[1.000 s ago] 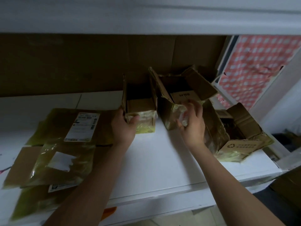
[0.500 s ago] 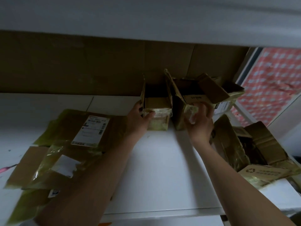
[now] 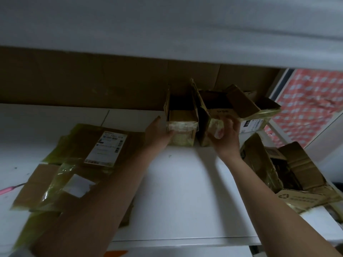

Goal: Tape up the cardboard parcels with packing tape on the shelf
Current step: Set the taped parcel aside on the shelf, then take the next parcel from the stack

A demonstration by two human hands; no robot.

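Two small open cardboard boxes wrapped in yellowish tape stand side by side at the back of the white shelf (image 3: 185,191). My left hand (image 3: 158,133) grips the left box (image 3: 182,125) at its front left corner, thumb on the taped front. My right hand (image 3: 227,137) curls its fingers round the taped front flap of the right box (image 3: 206,115), whose flaps stand open. No roll of packing tape is visible.
Flattened taped cardboard with shipping labels (image 3: 104,145) lies on the left of the shelf. A larger open box (image 3: 297,175) sits at the right edge, and a labelled box (image 3: 254,123) behind it. The upper shelf (image 3: 167,25) hangs low overhead. A brown cardboard back wall (image 3: 92,80) closes the rear.
Both hands stay on the same two boxes, which now sit a little further back on the shelf. The view has tilted up and the left thumb has shifted on the front.
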